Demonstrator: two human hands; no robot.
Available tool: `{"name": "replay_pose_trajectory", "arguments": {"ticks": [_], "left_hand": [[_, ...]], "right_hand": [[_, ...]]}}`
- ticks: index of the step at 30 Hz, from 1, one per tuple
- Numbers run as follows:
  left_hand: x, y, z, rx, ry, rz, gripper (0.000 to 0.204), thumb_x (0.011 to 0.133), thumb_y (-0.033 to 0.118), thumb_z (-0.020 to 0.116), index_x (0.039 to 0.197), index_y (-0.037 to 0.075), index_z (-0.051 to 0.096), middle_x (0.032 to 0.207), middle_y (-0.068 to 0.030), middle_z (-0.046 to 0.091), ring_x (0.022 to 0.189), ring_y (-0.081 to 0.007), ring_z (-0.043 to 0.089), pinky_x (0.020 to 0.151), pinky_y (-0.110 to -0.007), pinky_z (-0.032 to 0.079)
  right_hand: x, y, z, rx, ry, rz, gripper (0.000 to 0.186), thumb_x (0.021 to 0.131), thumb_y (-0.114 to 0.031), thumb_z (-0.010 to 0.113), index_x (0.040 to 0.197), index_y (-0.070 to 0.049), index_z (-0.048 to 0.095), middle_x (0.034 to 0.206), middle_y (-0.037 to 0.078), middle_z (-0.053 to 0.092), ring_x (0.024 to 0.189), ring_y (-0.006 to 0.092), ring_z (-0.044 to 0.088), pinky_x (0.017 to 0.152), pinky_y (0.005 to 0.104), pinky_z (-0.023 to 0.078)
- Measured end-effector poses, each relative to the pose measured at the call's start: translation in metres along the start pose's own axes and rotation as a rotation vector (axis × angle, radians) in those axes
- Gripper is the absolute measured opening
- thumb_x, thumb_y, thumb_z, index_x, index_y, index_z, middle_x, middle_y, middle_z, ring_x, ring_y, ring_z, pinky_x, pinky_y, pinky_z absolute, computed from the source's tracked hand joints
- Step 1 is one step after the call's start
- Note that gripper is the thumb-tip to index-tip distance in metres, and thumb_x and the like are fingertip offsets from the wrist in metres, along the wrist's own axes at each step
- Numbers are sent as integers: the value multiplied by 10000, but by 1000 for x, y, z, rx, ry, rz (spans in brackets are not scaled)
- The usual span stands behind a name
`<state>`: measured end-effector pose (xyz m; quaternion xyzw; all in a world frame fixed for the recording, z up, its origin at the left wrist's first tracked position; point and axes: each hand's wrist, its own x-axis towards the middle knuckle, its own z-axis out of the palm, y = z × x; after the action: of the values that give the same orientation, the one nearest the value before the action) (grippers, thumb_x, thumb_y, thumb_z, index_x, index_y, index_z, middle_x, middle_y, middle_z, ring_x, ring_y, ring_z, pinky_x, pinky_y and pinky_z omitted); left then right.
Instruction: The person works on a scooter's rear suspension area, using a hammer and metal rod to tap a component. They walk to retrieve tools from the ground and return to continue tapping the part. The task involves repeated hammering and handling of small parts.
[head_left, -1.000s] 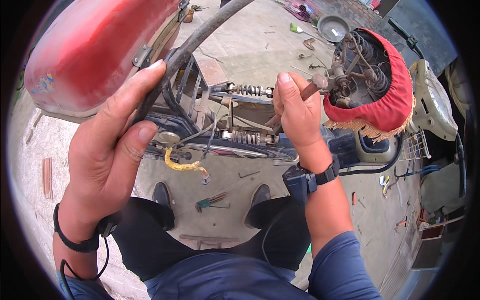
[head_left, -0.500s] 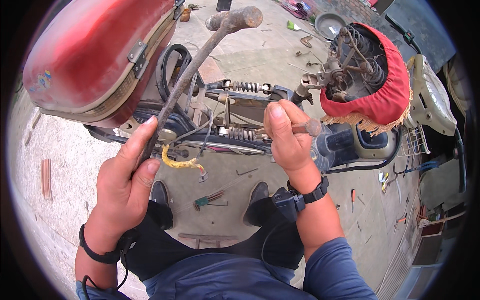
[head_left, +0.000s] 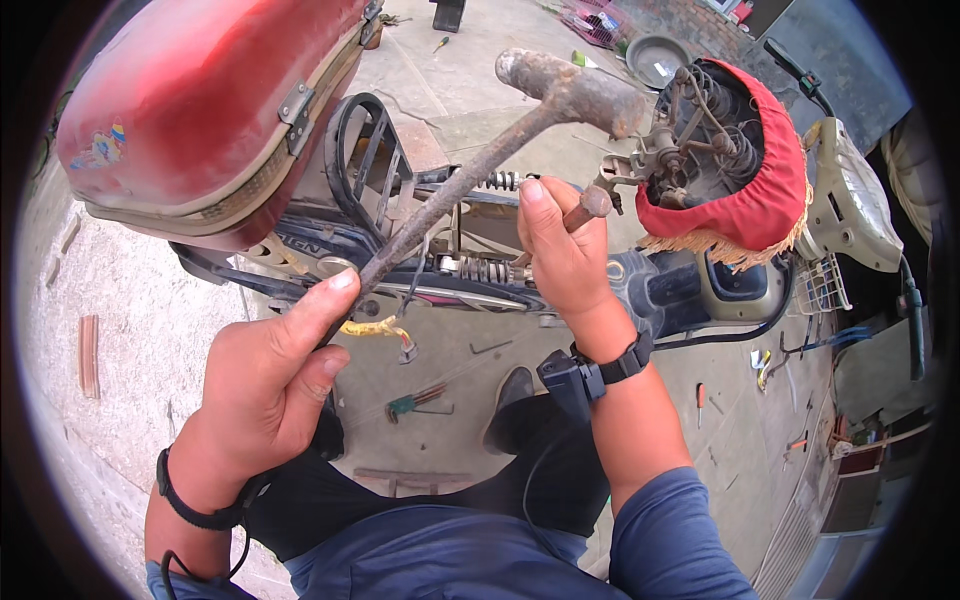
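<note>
My left hand [head_left: 265,385] is closed around the lower end of a rusty hammer [head_left: 455,195] with a long metal handle. The hammer's head is raised up and to the right, in front of the seat. In my right fist [head_left: 565,250] is a short rusty metal rod [head_left: 588,208], like a punch or chisel, its blunt end sticking out on the right. The rod's other end points down to the left toward a coil-spring shock absorber [head_left: 485,270] on the scooter frame [head_left: 400,290]; whether they touch I cannot tell. A yellow-wrapped cable [head_left: 375,328] hangs below the frame.
A red top box [head_left: 210,110] sits at the left of the scooter. Its tipped-up seat [head_left: 780,180] has a red fringed cover. On the floor lie a hex key set [head_left: 418,402], a loose hex key [head_left: 490,347] and a screwdriver [head_left: 700,403]. A grey basin [head_left: 657,60] stands farther back.
The hammer's head has swung to the right and slightly down, nearer my right hand. My left hand has shifted a little to the right. My right hand and the rod have moved slightly left.
</note>
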<state>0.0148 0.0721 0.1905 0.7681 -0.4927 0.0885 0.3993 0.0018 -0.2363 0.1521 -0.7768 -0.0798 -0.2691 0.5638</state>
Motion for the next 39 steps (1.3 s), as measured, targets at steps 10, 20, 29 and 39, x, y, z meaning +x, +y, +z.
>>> {"name": "replay_pose_trajectory", "arguments": {"ticks": [10,20,29,39], "left_hand": [[-5,8,-22,81,-40,11,654,801,-56,689,1423,110,567,721,-131,605,591,-332,604,544,-373,486],[-4,7,-26,91,8,137,674,802,-50,695,1441,97,542,702,-115,576,549,-327,552,528,-353,460],[0,13,-30,100,95,166,639,808,-69,667,1424,59,552,799,-146,663,609,-332,612,565,-363,496],[-4,10,-22,137,90,141,638,814,-66,673,1426,60,548,727,-118,614,582,-316,587,544,-365,477]], "right_hand": [[4,1,5,-17,-10,2,394,1069,-248,544,722,-69,489,620,-48,417,553,46,356,497,253,285],[5,11,4,-8,-18,16,363,1072,-266,540,770,-67,508,599,-40,446,528,53,388,479,251,287],[6,3,6,0,-3,92,356,1058,-238,567,768,-36,525,654,-47,379,663,71,316,553,284,316],[6,-2,9,-68,-3,53,412,1055,-240,564,714,-38,454,615,-2,360,625,115,306,542,322,318]]}}
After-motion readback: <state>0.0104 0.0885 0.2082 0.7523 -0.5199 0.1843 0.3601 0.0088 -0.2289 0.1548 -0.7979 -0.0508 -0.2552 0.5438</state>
